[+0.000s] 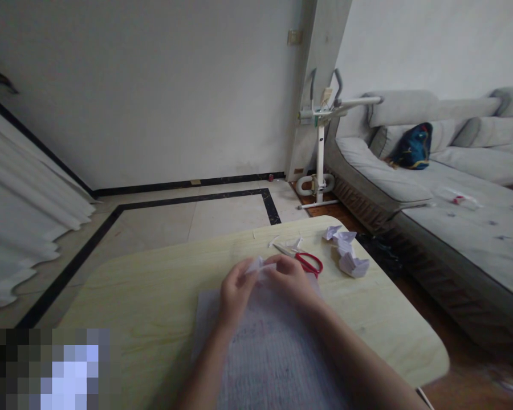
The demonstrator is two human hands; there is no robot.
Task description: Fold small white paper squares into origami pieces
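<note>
A small piece of folded white paper point(255, 265) is pinched between my two hands, above the top part of a large written sheet point(273, 353). My left hand point(236, 285) grips its left side, fingers closed. On the right side, my right hand point(288, 276) holds it with bent fingers, which partly cover the paper. Just beyond my right hand lie red-handled scissors point(310, 263), their blades pointing to the far left. Several folded white paper shapes point(353, 265) sit at the table's right side.
Thin white paper scraps point(297, 244) lie near the scissors on the pale wooden table point(149, 302). Right of the table stands a grey sofa point(461, 245) with a blue bag point(414, 147). White exercise equipment point(320, 148) stands by the wall; a white curtain point(21, 210) hangs left.
</note>
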